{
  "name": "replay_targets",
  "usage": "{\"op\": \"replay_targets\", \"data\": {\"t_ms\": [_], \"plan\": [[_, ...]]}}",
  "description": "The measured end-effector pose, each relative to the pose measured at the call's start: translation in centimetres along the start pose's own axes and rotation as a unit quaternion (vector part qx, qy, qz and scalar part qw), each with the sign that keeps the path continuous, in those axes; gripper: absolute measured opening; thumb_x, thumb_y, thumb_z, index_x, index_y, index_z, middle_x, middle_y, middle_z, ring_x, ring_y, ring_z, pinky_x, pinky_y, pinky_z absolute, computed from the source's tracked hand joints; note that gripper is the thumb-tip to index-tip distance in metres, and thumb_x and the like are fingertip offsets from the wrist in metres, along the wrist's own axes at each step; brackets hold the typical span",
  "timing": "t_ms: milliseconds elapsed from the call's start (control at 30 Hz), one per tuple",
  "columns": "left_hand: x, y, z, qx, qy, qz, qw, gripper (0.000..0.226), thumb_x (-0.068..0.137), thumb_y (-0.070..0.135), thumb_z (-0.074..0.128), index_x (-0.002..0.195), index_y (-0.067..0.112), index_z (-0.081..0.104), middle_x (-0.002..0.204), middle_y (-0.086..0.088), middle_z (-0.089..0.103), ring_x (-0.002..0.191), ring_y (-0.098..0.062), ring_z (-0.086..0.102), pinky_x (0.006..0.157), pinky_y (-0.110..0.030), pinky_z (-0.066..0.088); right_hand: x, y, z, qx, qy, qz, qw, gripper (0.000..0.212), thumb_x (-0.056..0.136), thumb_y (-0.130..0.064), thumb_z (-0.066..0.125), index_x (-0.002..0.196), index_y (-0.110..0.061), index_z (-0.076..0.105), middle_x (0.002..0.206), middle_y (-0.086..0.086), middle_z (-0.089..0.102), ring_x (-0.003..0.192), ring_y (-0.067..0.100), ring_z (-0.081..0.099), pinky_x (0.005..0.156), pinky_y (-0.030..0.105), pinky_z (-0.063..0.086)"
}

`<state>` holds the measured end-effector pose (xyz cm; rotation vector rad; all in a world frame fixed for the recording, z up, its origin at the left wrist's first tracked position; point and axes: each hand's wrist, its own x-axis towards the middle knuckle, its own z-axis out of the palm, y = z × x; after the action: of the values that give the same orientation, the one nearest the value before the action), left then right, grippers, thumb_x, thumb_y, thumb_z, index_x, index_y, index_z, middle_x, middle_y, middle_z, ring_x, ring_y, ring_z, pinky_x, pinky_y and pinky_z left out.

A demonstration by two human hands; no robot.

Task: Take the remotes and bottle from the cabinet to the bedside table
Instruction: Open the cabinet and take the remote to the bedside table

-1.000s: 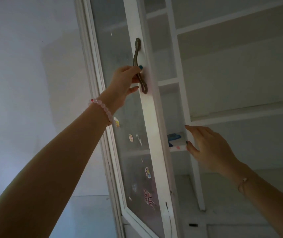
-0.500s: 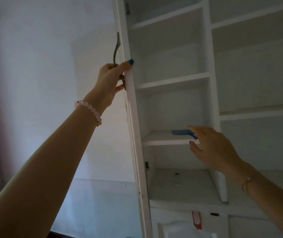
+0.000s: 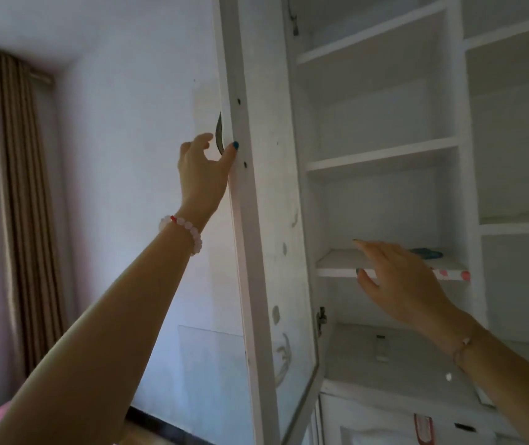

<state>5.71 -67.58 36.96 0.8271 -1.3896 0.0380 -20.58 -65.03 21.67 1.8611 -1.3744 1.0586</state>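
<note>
Cabinet [image 3: 462,187] stands with its door [image 3: 266,220] wide open. A blue object [image 3: 425,253], too dim to identify, lies on the middle shelf [image 3: 333,263] toward its back right corner. The right hand [image 3: 397,277] hovers at the shelf's front edge, grip spread and holding nothing. The left hand [image 3: 203,168] clasps the door's edge by the handle [image 3: 219,133], thumb on the inner face.

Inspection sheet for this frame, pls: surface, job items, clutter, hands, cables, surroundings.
Surface: white cabinet shelf; door swung open.
Job's things: blue item on that shelf, identity unclear; small flat item on the ledge below, maybe a remote.
Clutter: small white bit on the ledge.
Hands: left hand thumb on door edge by the handle, grip unclear; right hand open, fingers straight at the shelf front.
Cables: nothing seen.
Surroundings: curtain, wall.
</note>
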Motion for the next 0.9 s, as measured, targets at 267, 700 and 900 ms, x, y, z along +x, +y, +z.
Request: {"op": "replay_targets", "data": {"t_ms": [267, 700, 900], "plan": [[0.0, 0.4, 0.8, 0.079, 0.059, 0.072, 0.992, 0.023, 0.092, 0.025, 0.053, 0.106, 0.008, 0.056, 0.103, -0.006, 0.061, 0.082, -0.016, 0.058, 0.067, -0.019, 0.045, -1.4, 1.1, 0.8, 0.006, 0.013, -0.002, 1.000, 0.047, 0.077, -0.015, 0.068, 0.121, -0.006, 0.054, 0.104, 0.013, 0.065, 0.090, 0.030, 0.061, 0.072, 0.037, 0.050], [-4.6, 3.2, 3.8, 0.316, 0.137, 0.304, 0.888, 0.036, 0.084, 0.009, 0.052, 0.120, 0.005, 0.054, 0.112, -0.015, 0.060, 0.100, -0.033, 0.056, 0.083, -0.039, 0.046, -2.8, 4.3, 1.0, 0.012, 0.016, 0.020, 1.000, 0.045, 0.081, -0.016, 0.063, 0.124, -0.004, 0.052, 0.109, 0.016, 0.064, 0.095, 0.032, 0.060, 0.078, 0.039, 0.048], [-11.9, 2.1, 10.9, 0.325, -0.009, 0.385, 0.864, 0.037, 0.085, 0.014, 0.053, 0.122, 0.006, 0.057, 0.114, -0.011, 0.064, 0.105, -0.029, 0.058, 0.096, -0.043, 0.042, -3.9, 8.2, 1.3, -0.002, 0.008, 0.025, 1.000, 0.046, 0.077, -0.013, 0.068, 0.119, -0.002, 0.055, 0.106, 0.018, 0.065, 0.092, 0.034, 0.063, 0.073, 0.037, 0.050]]}}
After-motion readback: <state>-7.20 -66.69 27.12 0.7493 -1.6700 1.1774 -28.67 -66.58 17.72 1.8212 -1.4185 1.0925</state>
